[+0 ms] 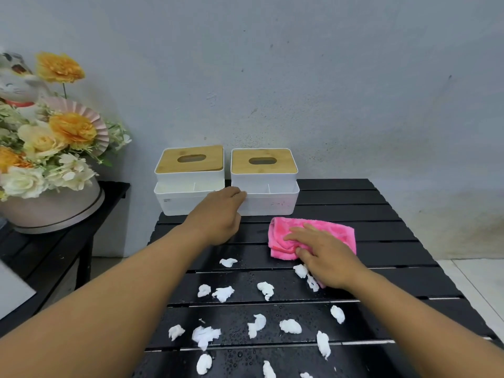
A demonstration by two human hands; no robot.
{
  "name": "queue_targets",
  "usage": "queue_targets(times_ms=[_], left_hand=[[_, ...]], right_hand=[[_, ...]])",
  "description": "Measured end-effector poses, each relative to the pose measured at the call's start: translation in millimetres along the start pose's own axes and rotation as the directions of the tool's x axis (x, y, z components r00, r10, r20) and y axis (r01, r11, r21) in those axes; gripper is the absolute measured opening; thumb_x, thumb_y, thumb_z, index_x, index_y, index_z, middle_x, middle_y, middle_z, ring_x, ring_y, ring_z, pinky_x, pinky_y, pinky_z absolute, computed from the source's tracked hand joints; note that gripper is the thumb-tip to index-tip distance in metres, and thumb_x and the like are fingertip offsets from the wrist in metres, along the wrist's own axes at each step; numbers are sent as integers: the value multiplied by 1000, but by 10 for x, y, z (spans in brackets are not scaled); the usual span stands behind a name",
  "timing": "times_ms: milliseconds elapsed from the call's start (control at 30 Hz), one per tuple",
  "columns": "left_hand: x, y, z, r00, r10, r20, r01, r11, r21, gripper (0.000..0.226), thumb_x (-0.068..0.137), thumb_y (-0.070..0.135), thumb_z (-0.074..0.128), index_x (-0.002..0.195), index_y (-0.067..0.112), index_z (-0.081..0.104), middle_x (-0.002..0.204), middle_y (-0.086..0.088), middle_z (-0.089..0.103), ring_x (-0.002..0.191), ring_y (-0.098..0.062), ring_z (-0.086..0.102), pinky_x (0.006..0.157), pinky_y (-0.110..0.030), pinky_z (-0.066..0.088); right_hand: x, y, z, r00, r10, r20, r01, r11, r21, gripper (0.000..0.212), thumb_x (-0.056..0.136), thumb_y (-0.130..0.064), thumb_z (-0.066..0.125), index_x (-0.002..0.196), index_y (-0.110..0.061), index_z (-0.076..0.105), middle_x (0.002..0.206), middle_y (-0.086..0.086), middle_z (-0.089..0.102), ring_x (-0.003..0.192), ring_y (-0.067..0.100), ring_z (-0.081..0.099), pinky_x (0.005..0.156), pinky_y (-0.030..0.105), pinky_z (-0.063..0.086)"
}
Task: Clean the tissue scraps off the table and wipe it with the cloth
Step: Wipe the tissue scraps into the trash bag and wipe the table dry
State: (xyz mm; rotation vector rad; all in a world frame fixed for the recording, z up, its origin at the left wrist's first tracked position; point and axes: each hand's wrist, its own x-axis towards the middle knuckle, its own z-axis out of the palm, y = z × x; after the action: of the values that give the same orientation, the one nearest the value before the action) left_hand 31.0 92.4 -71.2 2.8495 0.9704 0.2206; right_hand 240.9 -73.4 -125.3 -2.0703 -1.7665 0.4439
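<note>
White crumpled tissue scraps (204,364) nearer than pink fluffy cloth (335,230), on black slatted table (395,282). Right hand (327,260) flat on cloth, fingers spread, clasping nothing. Left hand (221,216) left of cloth at white bamboo-lidded box (272,203); grip unclear. Likely best: gather scraps before wiping; mind slat gaps, near edge. Open room right of cloth.

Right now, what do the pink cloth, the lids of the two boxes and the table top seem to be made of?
The pink cloth: soft fuzzy fabric, likely microfibre; its surface looks fluffy and it folds limply. The left lid and right lid: light wood or bamboo, tan and matte. The table: black slats, glossy where wet; plastic or painted wood, I cannot tell.
</note>
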Motion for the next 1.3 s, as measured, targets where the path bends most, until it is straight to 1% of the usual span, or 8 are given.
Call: queue_targets(times_ms=[100, 267, 667, 867, 933, 1000, 1133, 1300], left_hand=[[-32, -39, -15, 1000, 17, 22, -17, 1000, 2, 58, 97, 16, 38, 153, 13, 25, 158, -3, 26, 139, -24, 31, 116, -36, 22], [-195, -113, 85, 999, -37, 5, 37, 998, -52, 64, 97, 17, 38, 156, 16, 13, 164, 1, 7, 149, -16, 13, 121, -40, 12], [-277, -170, 160, 1000, -26, 11, 27, 992, -122, 59, 95, 16, 38, 153, 15, 26, 161, -1, 22, 145, -21, 24, 119, -43, 19], [-457, -46, 153, 998, -56, 19, 59, 971, -232, 49, 92, 13, 35, 138, 22, 48, 121, 1, 64, 109, -25, 53, 113, -39, 26], [-505, 64, 150, 999, -17, 47, 27, 973, -230, 41, 92, 14, 34, 124, 24, 58, 97, 2, 67, 92, -24, 57, 114, -38, 22], [-538, 176, 159, 996, 37, 79, -20, 979, -204, 28, 93, 15, 35, 101, 21, 60, 88, 3, 63, 87, -22, 57, 118, -42, 18], [-628, 354, 189, 981, 123, 151, -103, 986, -130, 35, 95, 21, 37, 113, 19, 66, 132, 3, 54, 122, -16, 47, 117, -48, 17], [-760, 514, 130, 957, 145, 252, -105, 980, -168, 37, 96, 30, 35, 114, 18, 66, 131, 1, 55, 124, -14, 46, 118, -48, 13]], right_hand=[[-31, 128, -87, 1000, 0, 28, 0, 1000, -18, 34, 99, -31, 44, 129, -48, 51, 143, -30, 40, 142, -4, 19, 114, 30, 25], [-12, 146, -57, 990, 92, -110, -98, 994, -43, 34, 98, -29, 46, 126, -48, 53, 139, -27, 47, 134, 3, 38, 100, 26, 36], [325, -312, 108, 999, 32, 15, -30, 995, -97, 35, 98, -38, 41, 130, -51, 47, 138, -24, 50, 119, 11, 53, 87, 29, 42], [284, -397, 29, 995, -26, 92, 34, 995, -95, 35, 99, -41, 43, 133, -50, 45, 131, -22, 57, 118, 9, 52, 90, 29, 42], [199, -399, 28, 991, -33, 130, 43, 996, -75, 34, 99, -42, 43, 132, -50, 46, 128, -22, 58, 113, 7, 53, 90, 28, 42], [119, -407, 20, 988, -40, 150, 49, 997, -60, 35, 99, -41, 44, 132, -49, 47, 129, -22, 57, 114, 6, 54, 95, 31, 44], [-35, -420, -7, 983, -25, 184, 32, 999, -35, 33, 98, -43, 44, 130, -51, 48, 121, -22, 60, 109, 7, 56, 93, 30, 45], [-216, -391, -85, 979, -25, 203, 20, 999, 25, 33, 97, -43, 47, 129, -49, 50, 130, -20, 58, 119, 6, 51, 102, 31, 41]])
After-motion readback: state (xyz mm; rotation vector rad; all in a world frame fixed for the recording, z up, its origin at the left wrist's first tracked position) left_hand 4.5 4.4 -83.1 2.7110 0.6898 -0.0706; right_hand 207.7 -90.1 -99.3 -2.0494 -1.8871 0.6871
